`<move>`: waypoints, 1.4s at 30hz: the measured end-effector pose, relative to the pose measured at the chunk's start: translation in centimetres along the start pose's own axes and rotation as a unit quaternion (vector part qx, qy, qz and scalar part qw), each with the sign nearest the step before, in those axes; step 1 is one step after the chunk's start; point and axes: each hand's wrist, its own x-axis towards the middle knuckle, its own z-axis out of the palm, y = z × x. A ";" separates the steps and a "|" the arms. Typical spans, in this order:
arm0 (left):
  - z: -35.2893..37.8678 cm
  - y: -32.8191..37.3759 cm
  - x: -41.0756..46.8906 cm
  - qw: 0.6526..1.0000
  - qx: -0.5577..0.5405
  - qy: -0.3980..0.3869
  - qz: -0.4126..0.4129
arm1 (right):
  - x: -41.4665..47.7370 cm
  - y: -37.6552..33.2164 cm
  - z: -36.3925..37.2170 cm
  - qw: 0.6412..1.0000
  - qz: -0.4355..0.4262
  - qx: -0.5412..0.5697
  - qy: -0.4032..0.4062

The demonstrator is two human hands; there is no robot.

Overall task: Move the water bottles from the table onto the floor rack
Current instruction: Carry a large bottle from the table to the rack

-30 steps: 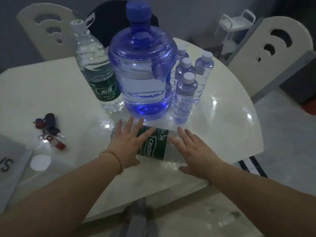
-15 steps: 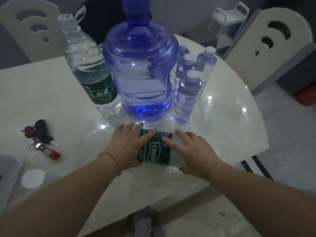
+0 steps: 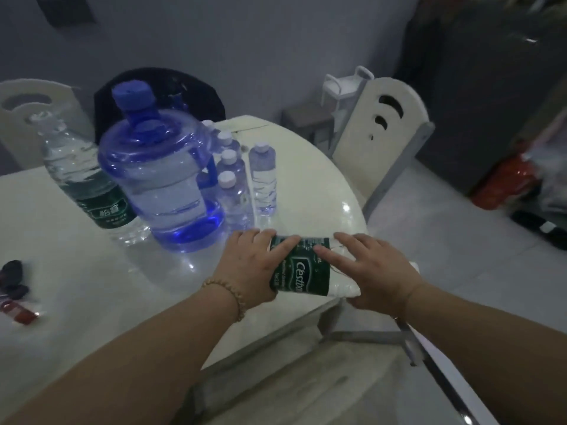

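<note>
Left hand [image 3: 250, 265], low centre of frame, fingers curled over the left end of a lying bottle [image 3: 302, 266] with a green label, thumb across the label's top edge; grip closed on it. Beaded bracelet [image 3: 225, 297] on that wrist. Right hand [image 3: 372, 271], just right of centre, fingers spread but pressed down over the bottle's clear right end, index on the label edge; also gripping it. Bottle lies on its side between both hands, at the near right edge of the pale table [image 3: 92, 286], its right end past the rim; whether it is lifted off the top, cannot tell.

Above the left hand: big blue jug [image 3: 162, 185] upright with blue cap. Left of the jug, touching or just beside, a tall clear bottle [image 3: 82, 179] with green label. Right of the jug, small bottles [image 3: 262, 179] with white caps, clustered upright. Keys [image 3: 13, 297] at far left edge of frame. White chair [image 3: 380, 139] upper right of centre, beyond the table. White floor rack [image 3: 343, 87] behind that chair, partly hidden.
</note>
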 end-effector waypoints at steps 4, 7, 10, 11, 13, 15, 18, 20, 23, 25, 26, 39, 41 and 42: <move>-2.7 8.9 6.6 0.999 0.012 0.025 0.017 | -7.4 8.3 -1.0 0.999 0.024 -0.015 0.022; -3.6 17.1 11.9 0.998 0.018 0.038 0.039 | -13.9 15.2 -1.2 0.998 0.061 -0.004 0.033; -4.0 24.2 16.6 0.997 0.006 0.040 0.064 | -19.8 21.1 -0.9 0.996 0.088 0.004 0.016; -4.0 26.0 17.9 0.997 0.002 0.037 0.068 | -21.2 22.7 -0.7 0.996 0.090 0.001 0.010; -4.1 29.8 20.8 0.996 -0.003 0.029 0.081 | -23.9 26.6 -0.4 0.995 0.097 -0.003 -0.008; -4.2 32.1 23.3 0.996 -0.006 0.029 0.087 | -25.3 29.6 -0.1 0.994 0.106 -0.002 -0.009; -4.2 34.0 27.5 0.995 -0.008 0.028 0.097 | -25.9 33.6 0.7 0.992 0.125 0.005 -0.009; -3.9 34.7 30.8 0.994 0.000 0.024 0.105 | -25.5 36.6 1.4 0.991 0.135 0.013 -0.009; -3.0 35.3 35.8 0.994 -0.005 0.011 0.109 | -24.2 41.1 2.6 0.989 0.146 0.019 -0.015; -1.9 35.5 39.9 0.994 -0.004 0.006 0.112 | -22.7 44.6 3.1 0.988 0.152 0.017 -0.024; -1.3 35.5 41.9 0.993 -0.005 0.005 0.114 | -21.9 46.3 3.5 0.987 0.159 0.015 -0.025; 2.4 29.2 72.2 0.987 0.013 -0.010 0.158 | -5.5 69.8 6.0 0.978 0.200 0.053 -0.018; 3.4 27.9 75.6 0.988 0.017 -0.016 0.155 | -2.7 72.6 6.9 0.979 0.194 0.050 -0.016; 4.3 27.1 77.7 0.988 0.020 -0.021 0.152 | -1.0 74.5 7.7 0.981 0.187 0.055 -0.013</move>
